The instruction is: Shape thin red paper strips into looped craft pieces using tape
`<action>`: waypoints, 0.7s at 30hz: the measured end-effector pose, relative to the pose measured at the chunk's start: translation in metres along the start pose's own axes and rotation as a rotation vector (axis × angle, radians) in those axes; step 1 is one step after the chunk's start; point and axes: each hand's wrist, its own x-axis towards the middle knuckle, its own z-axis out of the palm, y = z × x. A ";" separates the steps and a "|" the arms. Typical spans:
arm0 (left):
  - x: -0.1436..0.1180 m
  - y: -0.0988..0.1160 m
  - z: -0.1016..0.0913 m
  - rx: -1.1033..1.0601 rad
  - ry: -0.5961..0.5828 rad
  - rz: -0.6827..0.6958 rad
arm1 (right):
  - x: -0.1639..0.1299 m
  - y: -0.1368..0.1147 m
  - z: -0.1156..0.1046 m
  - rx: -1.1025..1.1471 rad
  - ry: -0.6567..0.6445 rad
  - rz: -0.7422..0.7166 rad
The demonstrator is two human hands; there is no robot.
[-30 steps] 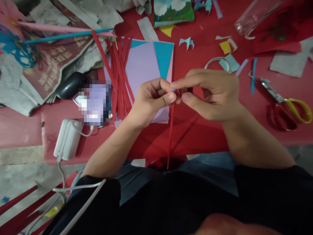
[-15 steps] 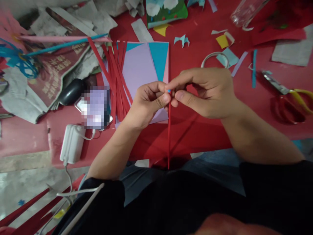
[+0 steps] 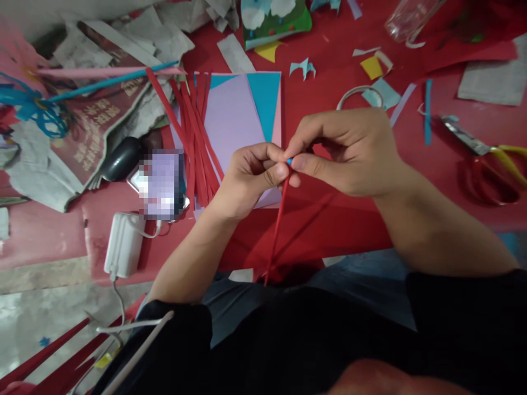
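My left hand (image 3: 247,178) and my right hand (image 3: 349,151) meet above the red table (image 3: 329,109), fingertips pinched together on the top end of a thin red paper strip (image 3: 276,230). A small blue bit shows between the fingertips. The strip hangs down slantwise toward my lap. Just left of my left hand lies a bundle of red paper strips (image 3: 193,137) across a stack of lilac, blue and pink paper sheets (image 3: 234,115).
Yellow-handled scissors (image 3: 486,151) lie at the right. A tape ring (image 3: 358,96), paper scraps, a glass jar (image 3: 407,19) and a green picture (image 3: 274,19) sit farther back. Newspapers, a black mouse (image 3: 119,159), a phone and a white charger (image 3: 122,252) are at the left.
The hanging strip's lower end has swung left, so it now slants. Both hands have stayed pinched together, with the fingertips shifting slightly around the strip's top.
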 end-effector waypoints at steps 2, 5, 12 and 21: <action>-0.001 -0.001 0.001 -0.006 0.014 0.003 | 0.000 -0.001 -0.001 0.012 0.004 0.029; -0.001 -0.004 0.002 -0.009 0.011 -0.008 | 0.001 0.000 -0.004 0.010 -0.019 0.066; 0.001 -0.002 0.003 -0.007 0.004 -0.007 | 0.003 0.006 -0.008 -0.004 -0.044 0.066; 0.007 -0.013 -0.006 -0.053 0.022 -0.033 | 0.007 0.055 -0.021 -0.611 0.276 0.087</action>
